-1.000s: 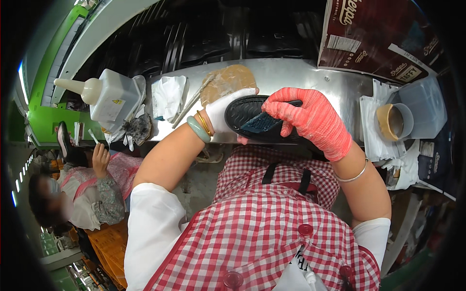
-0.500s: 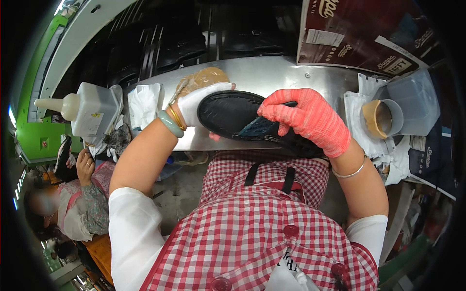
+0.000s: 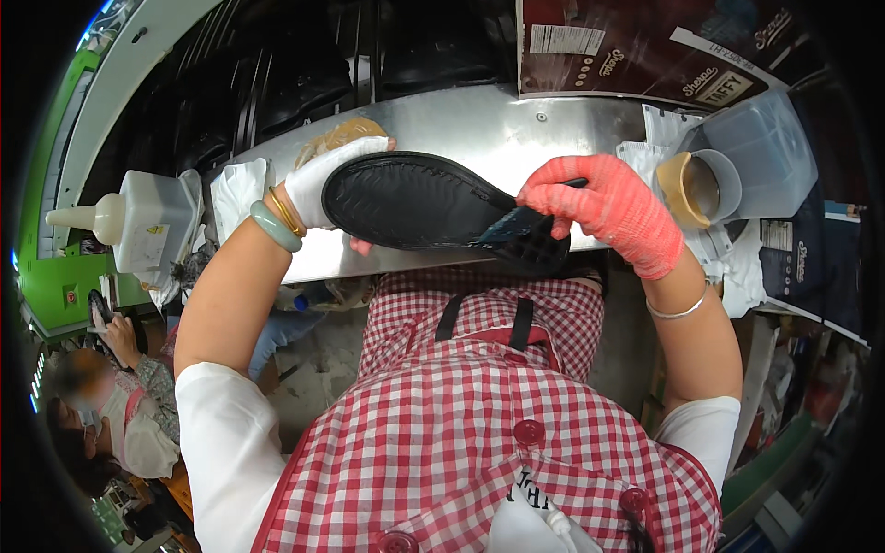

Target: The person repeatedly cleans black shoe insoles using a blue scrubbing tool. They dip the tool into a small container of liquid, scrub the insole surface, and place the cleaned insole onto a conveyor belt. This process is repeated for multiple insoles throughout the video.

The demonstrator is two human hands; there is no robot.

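My left hand [image 3: 309,192], in a white glove, grips the rounded left end of a black shoe sole [image 3: 406,201]. The sole is tilted, its long face turned up toward me, and its surface looks wet and glossy in patches. In a coral-red knitted glove, my right hand [image 3: 610,210] pinches a flat brush [image 3: 509,225] with dark bluish bristles. Those bristles rest against the narrower right part of the sole. A dark handle tip pokes out above my right fingers. My left fingers are mostly hidden behind the sole.
Beneath my hands lies a metal worktable [image 3: 479,124]. A white squeeze bottle [image 3: 152,221] stands left, a wrapped tan bundle [image 3: 336,138] behind my left hand. At right are a small cup [image 3: 714,189], a clear plastic container [image 3: 774,152] and a maroon carton [image 3: 636,46]. Another person [image 3: 138,405] sits lower left.
The sole has shifted left with my left hand. The brush has travelled along it toward its right end, and more of the sole's face shows. The whole view has shifted slightly.
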